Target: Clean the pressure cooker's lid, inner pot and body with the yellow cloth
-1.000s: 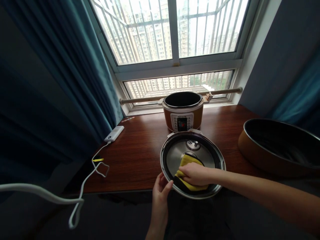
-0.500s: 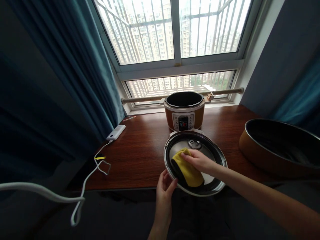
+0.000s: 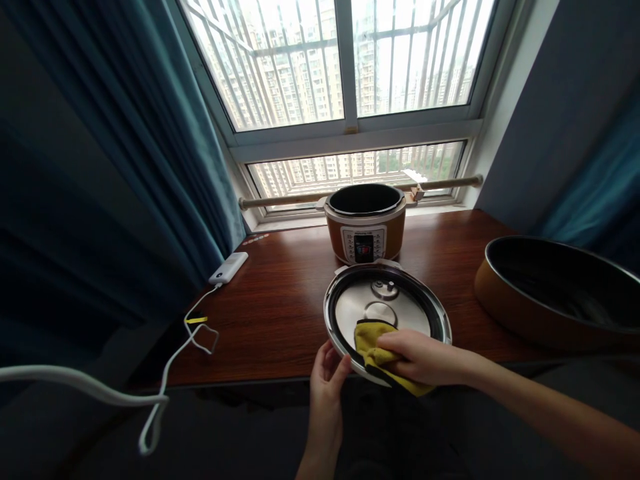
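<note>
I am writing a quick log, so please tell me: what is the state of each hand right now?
Left hand: closed on the edge of the lid.
Right hand: closed, holding the yellow cloth over the lid's near part.

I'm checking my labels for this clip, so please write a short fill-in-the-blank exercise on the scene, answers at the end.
1. The grip at the rim of the lid, without a cloth, is the ____ one.
2. The right grip holds a mostly ____ cloth.
3. The large open pan stands toward the picture's ____ side.
4. The curtain at the picture's left is ____.

Missing words: left; yellow; right; blue.
</note>
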`<state>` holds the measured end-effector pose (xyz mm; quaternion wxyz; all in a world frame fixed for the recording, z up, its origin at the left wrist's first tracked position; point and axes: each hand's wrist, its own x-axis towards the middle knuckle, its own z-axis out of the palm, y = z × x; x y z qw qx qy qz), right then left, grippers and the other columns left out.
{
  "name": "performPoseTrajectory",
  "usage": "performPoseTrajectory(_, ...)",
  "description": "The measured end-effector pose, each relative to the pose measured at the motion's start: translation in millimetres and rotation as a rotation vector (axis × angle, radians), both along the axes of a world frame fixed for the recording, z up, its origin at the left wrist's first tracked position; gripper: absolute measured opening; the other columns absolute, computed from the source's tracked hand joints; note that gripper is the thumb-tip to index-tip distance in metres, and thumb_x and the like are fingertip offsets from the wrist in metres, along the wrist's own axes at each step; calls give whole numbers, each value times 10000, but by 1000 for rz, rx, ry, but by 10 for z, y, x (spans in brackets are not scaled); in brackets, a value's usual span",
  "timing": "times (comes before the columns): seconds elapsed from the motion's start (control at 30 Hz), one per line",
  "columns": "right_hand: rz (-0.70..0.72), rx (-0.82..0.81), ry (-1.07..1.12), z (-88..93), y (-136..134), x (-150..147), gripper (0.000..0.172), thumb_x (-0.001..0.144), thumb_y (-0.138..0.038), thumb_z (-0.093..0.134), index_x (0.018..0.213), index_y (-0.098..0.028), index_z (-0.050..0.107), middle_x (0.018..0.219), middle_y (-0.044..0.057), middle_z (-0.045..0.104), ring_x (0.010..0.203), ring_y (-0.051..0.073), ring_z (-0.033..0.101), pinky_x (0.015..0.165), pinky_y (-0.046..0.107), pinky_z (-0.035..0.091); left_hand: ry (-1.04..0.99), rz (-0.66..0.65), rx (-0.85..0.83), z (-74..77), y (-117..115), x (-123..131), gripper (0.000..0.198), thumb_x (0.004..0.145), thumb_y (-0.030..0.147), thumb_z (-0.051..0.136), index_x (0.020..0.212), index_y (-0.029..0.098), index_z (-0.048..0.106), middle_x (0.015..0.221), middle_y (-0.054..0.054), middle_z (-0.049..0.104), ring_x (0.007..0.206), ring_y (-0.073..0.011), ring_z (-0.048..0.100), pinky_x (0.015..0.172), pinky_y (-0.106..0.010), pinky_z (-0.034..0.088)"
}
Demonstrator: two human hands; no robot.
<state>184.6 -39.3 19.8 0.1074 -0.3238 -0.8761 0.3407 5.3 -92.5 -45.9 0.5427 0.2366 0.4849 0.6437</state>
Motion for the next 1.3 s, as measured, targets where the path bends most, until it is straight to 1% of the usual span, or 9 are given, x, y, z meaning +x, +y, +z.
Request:
performPoseTrajectory(0.13,-62,-4,5,10,55,221,87,801,-218,507,771,-179,580,743,16,606,659,127,516,607,222,366,16,10,-28,-2,30,-29,493,612,339,756,1032,165,566,994,-84,653,918,-216,612,726,-264,486)
performPoseTrajectory(0.37,-611,241,367,72,-22,260,227,881,-351,433,813,-170,553,837,54,579,764,162,518,680,267,397,80,-1,-84,-115,157,-125,570,619,426,734,1090,152,569,1060,-108,644,993,-260,597,774,-310,489)
performPoseTrajectory(0.57,-765,-25,623,-21,-129,205,291,873,-436,440,831,-166,541,751,21,560,735,160,533,645,251,417,283,-143,-101,-222,223,-421,709,677,625,586,1166,112,553,1096,-166,631,1038,-326,578,871,-452,455)
performPoseTrajectory(0.67,-762,-104,628,-20,-119,181,301,872,-438,436,902,-164,556,779,22,586,749,161,549,639,243,427,664,-79,-12,-15,204,-560,674,716,593,567,1198,124,528,1184,-164,581,1121,-313,526,965,-470,388)
performPoseTrajectory(0.77,-641,-67,570,44,-145,86,254,873,-361,454,1025,-178,544,862,25,622,793,158,574,688,247,439,1077,-61,280,397,186,-502,660,699,428,667,1282,205,453,1363,-110,436,1272,-283,370,1064,-464,261)
performPoseTrajectory(0.93,-400,108,412,62,-270,-63,227,826,-212,511,1048,-190,552,957,37,634,867,169,587,790,284,454,990,-603,463,951,268,-69,773,532,257,790,1253,254,514,1291,-100,523,1192,-316,466,1012,-421,342)
performPoseTrajectory(1.1,-611,396,461,-209,-405,172,290,862,-265,481,1146,-201,484,1149,91,574,1075,205,535,918,338,435,1075,-852,503,988,474,32,378,645,167,659,1010,264,669,902,-64,694,826,-255,639,748,-305,475)
performPoseTrajectory(1.17,-703,473,442,-377,-458,297,353,873,-290,471,1211,-200,426,1233,104,525,1156,214,486,961,353,415,1264,-761,575,1006,604,-94,299,676,136,599,941,256,668,850,-47,680,768,-217,623,687,-265,459)
performPoseTrajectory(1.3,-680,555,284,-697,-530,396,554,857,-370,503,1334,-175,299,1351,118,422,1276,248,360,1044,429,331,1688,-189,553,1109,949,-399,214,697,154,546,895,211,604,863,-55,593,798,-220,551,714,-301,424)
